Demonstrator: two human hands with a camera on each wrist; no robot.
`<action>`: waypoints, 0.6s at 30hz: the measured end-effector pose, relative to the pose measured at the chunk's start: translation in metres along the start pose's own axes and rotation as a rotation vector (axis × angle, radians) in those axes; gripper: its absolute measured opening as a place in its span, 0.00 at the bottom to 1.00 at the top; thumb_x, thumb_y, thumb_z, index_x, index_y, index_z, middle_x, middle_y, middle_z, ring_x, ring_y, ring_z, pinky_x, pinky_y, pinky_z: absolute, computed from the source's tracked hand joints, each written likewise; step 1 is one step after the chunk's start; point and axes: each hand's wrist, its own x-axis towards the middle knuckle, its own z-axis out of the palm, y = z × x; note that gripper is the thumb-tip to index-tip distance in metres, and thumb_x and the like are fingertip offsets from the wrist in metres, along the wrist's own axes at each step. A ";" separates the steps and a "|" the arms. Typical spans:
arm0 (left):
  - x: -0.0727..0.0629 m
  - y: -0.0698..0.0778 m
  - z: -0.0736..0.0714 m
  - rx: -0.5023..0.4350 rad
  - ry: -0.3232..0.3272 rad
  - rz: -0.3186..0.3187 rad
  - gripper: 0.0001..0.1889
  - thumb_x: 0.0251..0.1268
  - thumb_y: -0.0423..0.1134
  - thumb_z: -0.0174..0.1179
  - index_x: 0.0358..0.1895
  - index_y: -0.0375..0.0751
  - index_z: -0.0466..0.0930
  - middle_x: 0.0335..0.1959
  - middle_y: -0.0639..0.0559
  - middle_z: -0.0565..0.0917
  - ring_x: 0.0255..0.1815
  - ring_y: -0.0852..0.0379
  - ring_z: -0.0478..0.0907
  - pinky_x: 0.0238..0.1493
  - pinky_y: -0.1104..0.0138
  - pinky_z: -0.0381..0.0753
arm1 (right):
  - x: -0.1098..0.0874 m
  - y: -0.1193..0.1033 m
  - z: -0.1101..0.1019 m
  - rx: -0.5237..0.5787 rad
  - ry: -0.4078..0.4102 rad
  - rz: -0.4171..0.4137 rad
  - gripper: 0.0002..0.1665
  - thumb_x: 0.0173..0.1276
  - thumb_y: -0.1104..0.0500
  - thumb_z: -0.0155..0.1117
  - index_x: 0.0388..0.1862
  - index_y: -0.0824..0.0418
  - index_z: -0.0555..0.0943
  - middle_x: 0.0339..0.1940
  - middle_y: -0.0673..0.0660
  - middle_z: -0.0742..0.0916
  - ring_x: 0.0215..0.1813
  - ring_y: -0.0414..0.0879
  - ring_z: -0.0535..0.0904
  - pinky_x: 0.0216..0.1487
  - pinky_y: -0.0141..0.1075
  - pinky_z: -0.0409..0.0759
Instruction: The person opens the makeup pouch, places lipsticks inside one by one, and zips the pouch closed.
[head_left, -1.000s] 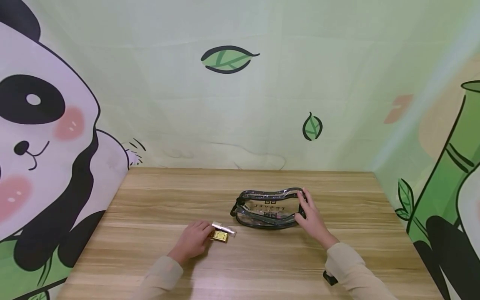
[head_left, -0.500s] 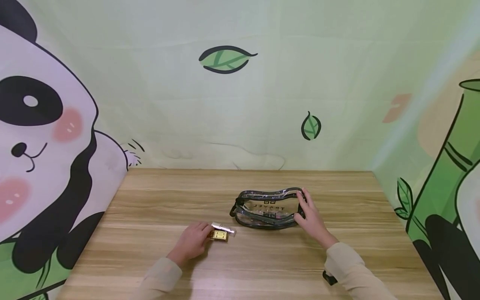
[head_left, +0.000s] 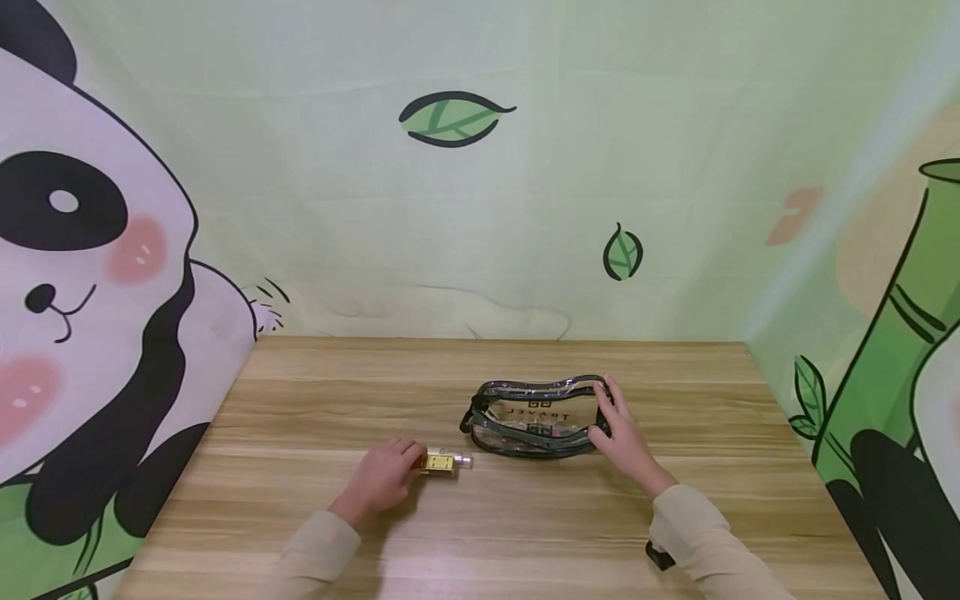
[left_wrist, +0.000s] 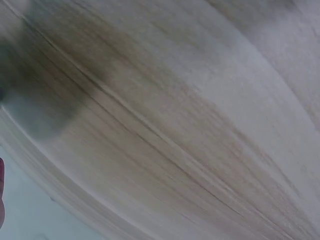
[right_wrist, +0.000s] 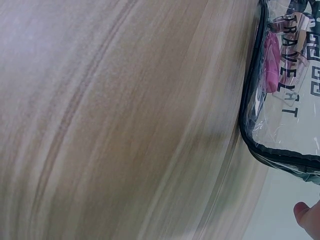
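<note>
the pale wood-grain tabletop (head_left: 547,533) bears a clear, black-trimmed plastic pouch (head_left: 534,437), unmoved. the right hand (head_left: 628,443), fingers spread, touches its end; the left hand (head_left: 380,474), fingers curled, pinches a shiny gold rectangular piece (head_left: 439,463), now shifted over a slim silver tube (head_left: 464,460), apparently gathering both.

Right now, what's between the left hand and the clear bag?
In the head view, a gold piece sticks out from the left hand toward the clear bag; past it, a silvery tip, then bare table.
</note>
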 end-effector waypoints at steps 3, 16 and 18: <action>0.001 0.000 -0.002 -0.008 -0.012 -0.019 0.13 0.50 0.39 0.62 0.41 0.45 0.75 0.36 0.54 0.79 0.38 0.57 0.75 0.42 0.65 0.76 | 0.000 0.000 0.000 -0.004 0.001 0.002 0.41 0.56 0.63 0.49 0.70 0.57 0.49 0.72 0.59 0.48 0.50 0.60 0.69 0.20 0.30 0.61; 0.020 0.001 -0.023 -0.084 0.060 -0.039 0.16 0.48 0.34 0.61 0.44 0.40 0.75 0.38 0.51 0.79 0.39 0.55 0.76 0.45 0.63 0.77 | 0.000 0.001 0.000 -0.008 -0.002 0.009 0.42 0.56 0.62 0.49 0.70 0.55 0.49 0.72 0.59 0.48 0.51 0.60 0.68 0.23 0.32 0.63; 0.023 0.000 -0.026 -0.088 0.072 -0.035 0.16 0.49 0.34 0.61 0.44 0.39 0.75 0.38 0.50 0.79 0.39 0.54 0.76 0.44 0.63 0.77 | 0.000 0.001 0.000 -0.012 -0.001 0.008 0.42 0.56 0.61 0.49 0.70 0.56 0.49 0.72 0.60 0.48 0.52 0.61 0.67 0.27 0.33 0.64</action>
